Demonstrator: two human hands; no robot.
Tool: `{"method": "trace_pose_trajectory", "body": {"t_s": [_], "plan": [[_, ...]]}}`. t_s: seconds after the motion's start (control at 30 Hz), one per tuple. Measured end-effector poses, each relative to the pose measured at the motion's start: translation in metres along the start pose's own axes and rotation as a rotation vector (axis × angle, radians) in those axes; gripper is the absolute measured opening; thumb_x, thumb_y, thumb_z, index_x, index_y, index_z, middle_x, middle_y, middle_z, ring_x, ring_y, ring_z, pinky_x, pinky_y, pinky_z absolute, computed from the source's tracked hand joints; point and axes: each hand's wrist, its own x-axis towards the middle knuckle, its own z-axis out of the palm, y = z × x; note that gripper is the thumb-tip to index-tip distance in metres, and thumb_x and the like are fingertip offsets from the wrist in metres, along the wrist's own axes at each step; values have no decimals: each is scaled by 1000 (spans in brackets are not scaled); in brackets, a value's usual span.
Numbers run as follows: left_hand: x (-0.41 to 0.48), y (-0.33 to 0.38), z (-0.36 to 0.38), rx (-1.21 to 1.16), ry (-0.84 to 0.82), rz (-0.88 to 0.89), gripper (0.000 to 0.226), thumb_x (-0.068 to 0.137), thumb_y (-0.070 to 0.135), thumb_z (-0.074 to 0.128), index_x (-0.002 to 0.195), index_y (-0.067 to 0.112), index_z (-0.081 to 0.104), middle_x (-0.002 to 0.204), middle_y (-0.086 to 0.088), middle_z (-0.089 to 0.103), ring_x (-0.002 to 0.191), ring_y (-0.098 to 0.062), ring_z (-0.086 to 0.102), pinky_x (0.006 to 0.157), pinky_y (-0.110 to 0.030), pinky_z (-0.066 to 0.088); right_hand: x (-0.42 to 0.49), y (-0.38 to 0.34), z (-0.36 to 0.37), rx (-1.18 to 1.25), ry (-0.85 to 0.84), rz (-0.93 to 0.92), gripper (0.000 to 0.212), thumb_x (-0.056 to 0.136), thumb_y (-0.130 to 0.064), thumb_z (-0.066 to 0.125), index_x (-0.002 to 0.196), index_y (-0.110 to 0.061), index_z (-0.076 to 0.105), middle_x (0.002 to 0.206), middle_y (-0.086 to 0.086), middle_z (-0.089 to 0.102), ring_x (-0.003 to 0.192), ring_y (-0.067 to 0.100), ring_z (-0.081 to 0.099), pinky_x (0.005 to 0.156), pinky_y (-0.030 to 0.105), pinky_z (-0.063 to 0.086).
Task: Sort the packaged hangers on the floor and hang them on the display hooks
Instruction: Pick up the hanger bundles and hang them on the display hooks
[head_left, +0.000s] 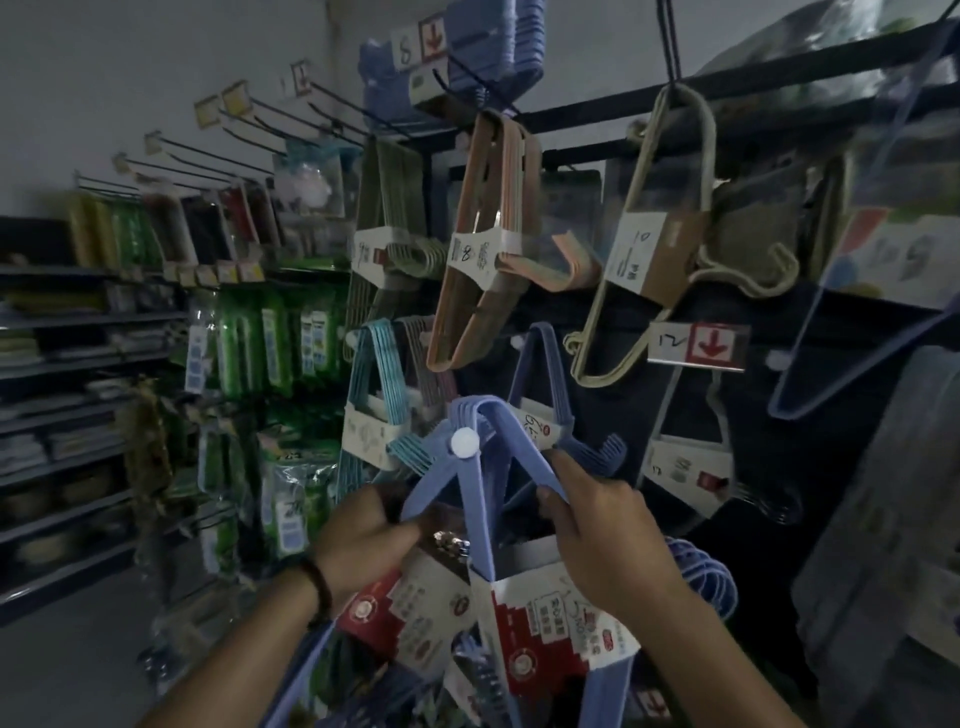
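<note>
Holding blue hanger pack (475, 514) up at the display hook, lower centre of frame. The pack's top corner sits right at the hook's white tip (464, 443); can't tell if it's actually over the hook or just in front of it.

Left hand (363, 530): fingers (410, 525) curled round the pack's left leg. Right hand (608, 540): thumb and fingers pinching the right leg. A second pack (410, 603) with a red-and-white sleeve hangs under the left hand, but its grip is hidden.

Risks, my read:
- Letting go before the corner is past the white tip would let the pack slide off and drop.
- Second pack looks loosely held, so it could fall while both hands work the hook.
- Another blue pack (540, 374) hangs just behind, and its hook ends could snag on the way in.
- Wrong hook means wrong price, and the dim, blurred light makes a misread easy.

Readable text:
- Price tag (698, 345) right of centre: "12" plus a red down-arrow.
- Top tag (415, 44): "8", same arrow.
- Orange pack (483, 249): handwritten "8".
- Beige pack (644, 249): looks like "10", not certain.
- Red-and-white sleeve (550, 618) on the held pack: print too blurred to read, no brand legible.
</note>
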Motion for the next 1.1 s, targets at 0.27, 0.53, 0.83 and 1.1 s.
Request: {"method": "trace_pose_trajectory", "body": {"t_s": [0.27,0.53,0.83,1.1], "plan": [[90,-30,-38,87,128,155,14,98,15,60,91,4,65,66,-18,51,60,-36,46,61,-32,36,46,18,15,130,143,113,10,109,-36,47,117,-30,49,67,-2,61,46,19,55,44,44,45],[167,-33,-94,-260,-42,419,33,93,-4,66,78,21,80,83,-9,78,72,-19,74,66,-32,58,90,-8,36,-164,250,219,23,107,-37,48,130,-35,50,69,-6,63,53,10,58,45,33,46],[223,-29,-110,-620,-369,732,42,46,89,77,84,72,69,84,37,72,83,15,69,71,-7,54,94,-42,61,-246,432,272,48,101,-23,53,143,-44,42,87,-13,66,65,11,62,50,25,45],[227,-21,-88,-768,-276,435,35,102,2,45,81,20,67,56,18,69,54,5,66,51,-13,52,129,-45,69,-399,431,272,47,101,-21,56,144,-33,42,85,6,70,62,29,62,51,41,50]]}}
